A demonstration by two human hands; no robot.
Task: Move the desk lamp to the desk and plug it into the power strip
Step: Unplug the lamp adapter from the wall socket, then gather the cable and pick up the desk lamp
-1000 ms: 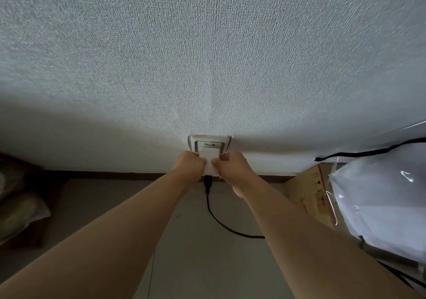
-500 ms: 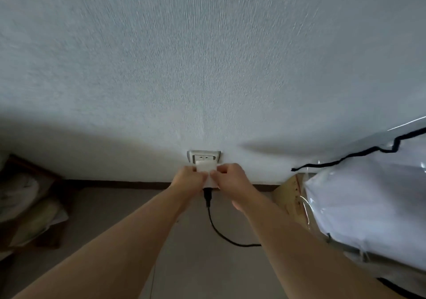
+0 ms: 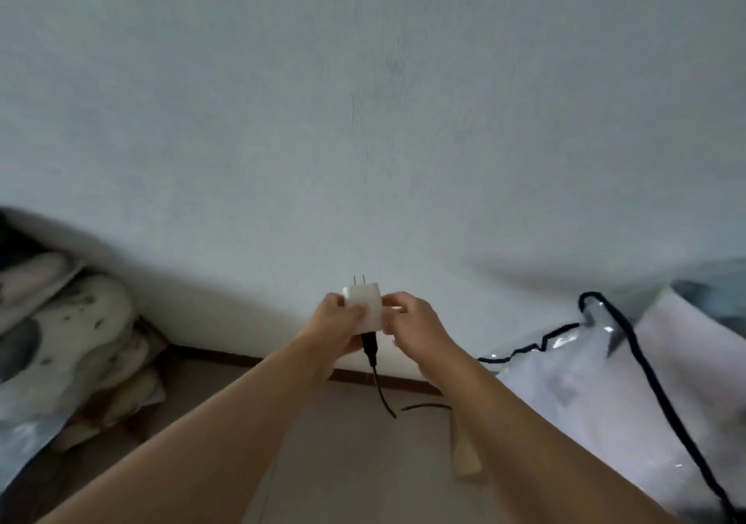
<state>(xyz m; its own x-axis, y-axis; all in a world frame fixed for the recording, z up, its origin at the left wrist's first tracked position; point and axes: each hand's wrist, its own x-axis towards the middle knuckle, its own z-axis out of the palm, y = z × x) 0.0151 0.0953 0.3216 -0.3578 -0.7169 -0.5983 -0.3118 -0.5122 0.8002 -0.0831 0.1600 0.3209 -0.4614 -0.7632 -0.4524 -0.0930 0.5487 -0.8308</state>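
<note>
A white plug adapter (image 3: 365, 305) with two bare metal prongs pointing up is held in front of the wall, free of any socket. My left hand (image 3: 332, 323) grips its left side and my right hand (image 3: 413, 328) grips its right side. A black cable (image 3: 377, 378) hangs from the adapter's underside down to the floor. The wall socket, the lamp, the desk and the power strip are out of view.
A clear plastic bag with black trim (image 3: 629, 382) lies at the right. Bundled white and grey bags (image 3: 60, 334) sit at the left against the wall. A dark baseboard (image 3: 226, 356) runs along the wall's foot above the beige floor (image 3: 355, 455).
The adapter has come out of the wall socket; its prongs now show. Both hands have drawn back with it and the socket has left the view.
</note>
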